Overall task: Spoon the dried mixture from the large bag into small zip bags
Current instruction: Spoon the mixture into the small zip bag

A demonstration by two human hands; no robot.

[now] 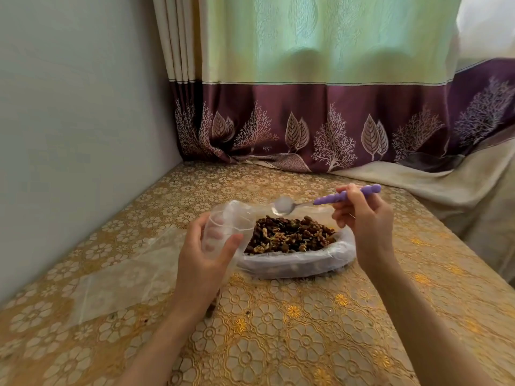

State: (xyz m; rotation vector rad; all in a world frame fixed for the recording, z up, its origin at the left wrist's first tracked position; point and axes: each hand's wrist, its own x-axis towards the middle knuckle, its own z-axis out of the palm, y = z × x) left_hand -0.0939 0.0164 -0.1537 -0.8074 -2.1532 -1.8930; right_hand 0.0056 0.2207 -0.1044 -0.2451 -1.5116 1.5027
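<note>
Clear plastic is most of what matters here: the large bag [295, 260] sits on the table [278, 330] with its top rolled down into a thick rim, and the brown dried mixture [289, 235] fills it nearly to that rim. The left hand [206, 254] holds a small zip bag [225, 227] just left of the large bag, fingers closed around it and keeping its mouth open; its upper part looks empty, while the lower part is hidden behind the hand, so I cannot tell whether anything is inside. The right hand [365, 218] has a closed grip on the purple handle of a spoon [320, 201], whose metal bowl hovers above the far side of the mixture and carries nothing.

More flat clear bags [122, 280] lie on the table to the left, apparently unfilled. No filled, sealed bag is in sight.

Judging from this, the work seems early: the pile is barely dented, a scoop is yet to be taken, and the waiting bags remain to be filled and zipped.
</note>
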